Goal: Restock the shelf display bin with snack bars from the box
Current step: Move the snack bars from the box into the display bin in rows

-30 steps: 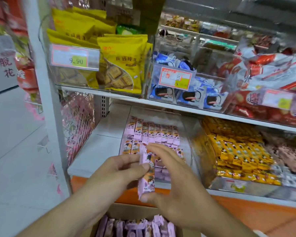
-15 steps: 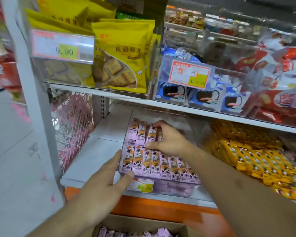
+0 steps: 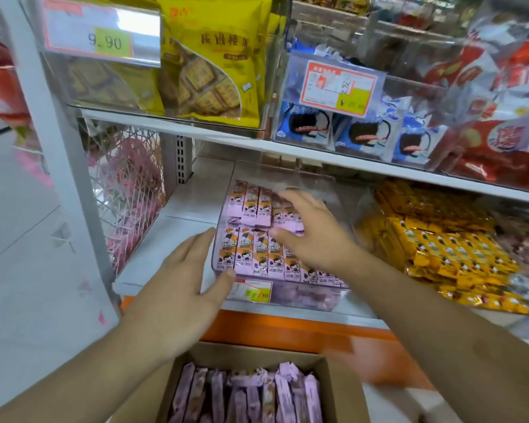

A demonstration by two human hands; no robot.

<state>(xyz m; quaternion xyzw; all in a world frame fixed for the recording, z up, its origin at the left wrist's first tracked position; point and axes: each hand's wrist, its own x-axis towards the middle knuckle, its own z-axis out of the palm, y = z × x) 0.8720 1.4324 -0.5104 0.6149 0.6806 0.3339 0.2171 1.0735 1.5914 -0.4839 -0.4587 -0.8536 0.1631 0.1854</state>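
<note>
A clear plastic display bin (image 3: 303, 297) stands on the lower shelf, filled with two rows of pink snack bars (image 3: 251, 251). My right hand (image 3: 312, 230) lies flat over the bars with its fingers spread, holding nothing. At the bin's front left corner rests my left hand (image 3: 184, 285), thumb against the front wall and fingers along the left side. A cardboard box (image 3: 339, 389) at the bottom of the view holds several more pink bars (image 3: 251, 392) standing on end.
Yellow snack packets (image 3: 440, 248) fill the neighbouring bin on the right. The upper shelf (image 3: 318, 151) carries yellow cracker bags (image 3: 208, 56), blue-wrapped cakes (image 3: 342, 129) and red packets (image 3: 501, 111). A white upright post (image 3: 58, 148) and a wire mesh side panel (image 3: 129, 190) stand at the left.
A second ago both hands held a pink bar in front of the bin. The bar has gone into the bin; my right hand now lies over the rows and my left moved to the bin's corner.
</note>
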